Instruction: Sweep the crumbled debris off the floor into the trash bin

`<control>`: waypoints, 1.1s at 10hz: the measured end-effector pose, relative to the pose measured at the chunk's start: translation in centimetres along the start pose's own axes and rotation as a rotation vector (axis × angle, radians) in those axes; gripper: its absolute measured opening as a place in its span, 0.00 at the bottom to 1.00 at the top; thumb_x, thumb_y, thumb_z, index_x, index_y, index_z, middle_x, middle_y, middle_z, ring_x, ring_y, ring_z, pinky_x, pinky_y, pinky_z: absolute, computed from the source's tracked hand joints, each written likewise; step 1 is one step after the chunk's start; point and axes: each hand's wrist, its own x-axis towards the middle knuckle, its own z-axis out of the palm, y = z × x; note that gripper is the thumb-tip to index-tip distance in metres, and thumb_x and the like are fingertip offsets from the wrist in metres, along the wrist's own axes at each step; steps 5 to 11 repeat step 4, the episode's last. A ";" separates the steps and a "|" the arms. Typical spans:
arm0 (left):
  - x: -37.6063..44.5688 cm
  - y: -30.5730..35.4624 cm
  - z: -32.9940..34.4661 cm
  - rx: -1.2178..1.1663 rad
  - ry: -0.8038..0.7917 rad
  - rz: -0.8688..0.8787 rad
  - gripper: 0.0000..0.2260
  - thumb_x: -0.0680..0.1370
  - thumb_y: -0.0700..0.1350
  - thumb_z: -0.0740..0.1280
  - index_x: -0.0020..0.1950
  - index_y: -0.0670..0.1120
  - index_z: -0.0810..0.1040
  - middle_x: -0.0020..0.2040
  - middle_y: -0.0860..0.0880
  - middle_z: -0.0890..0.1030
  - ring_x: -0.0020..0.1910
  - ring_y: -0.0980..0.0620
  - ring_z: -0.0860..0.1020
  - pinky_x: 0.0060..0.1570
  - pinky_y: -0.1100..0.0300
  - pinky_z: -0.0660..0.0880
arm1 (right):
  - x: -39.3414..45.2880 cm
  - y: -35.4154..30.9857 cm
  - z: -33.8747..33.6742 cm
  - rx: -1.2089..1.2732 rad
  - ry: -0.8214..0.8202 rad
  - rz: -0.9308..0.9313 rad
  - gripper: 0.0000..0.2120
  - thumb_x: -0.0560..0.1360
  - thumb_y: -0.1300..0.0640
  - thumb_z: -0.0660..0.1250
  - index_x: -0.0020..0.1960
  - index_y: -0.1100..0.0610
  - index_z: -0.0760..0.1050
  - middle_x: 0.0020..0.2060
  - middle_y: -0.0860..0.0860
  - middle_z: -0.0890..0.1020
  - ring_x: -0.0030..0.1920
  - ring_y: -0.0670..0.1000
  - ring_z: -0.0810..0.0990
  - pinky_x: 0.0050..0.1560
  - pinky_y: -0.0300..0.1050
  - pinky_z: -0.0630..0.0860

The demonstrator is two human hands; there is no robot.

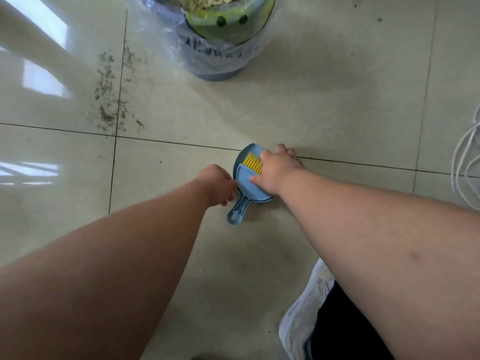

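Near the middle of the frame a small blue dustpan lies flat on the pale tiled floor, its handle pointing toward the lower left, with a brush set into it whose yellow bristles show toward the pan's upper edge. The right hand rests over the right side of the set, palm down, with its thumb on the blue surface and its fingers reaching past the far rim; whether those fingers are curled under the edge cannot be told from this view. The left hand sits at the pan's left edge with its fingers curled inward against it, but the grip itself is hidden, so it is unclear whether it is grasping anything. The crumbled debris, a dark grainy scatter, lies in the upper left of the frame, well apart from the dustpan. The trash bin, lined with a clear plastic bag, stands at the top centre and holds yellow and green scraps. A white shoe shows at the lower right, and white cables lie at the right edge.
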 end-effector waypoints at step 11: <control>-2.4 0.6 -2.8 0.183 -0.126 -0.043 0.19 0.81 0.60 0.71 0.49 0.43 0.88 0.45 0.48 0.89 0.45 0.45 0.87 0.49 0.53 0.83 | -2.3 0.4 -3.0 0.184 0.114 -0.157 0.31 0.74 0.45 0.72 0.74 0.52 0.70 0.66 0.57 0.72 0.66 0.61 0.71 0.67 0.54 0.71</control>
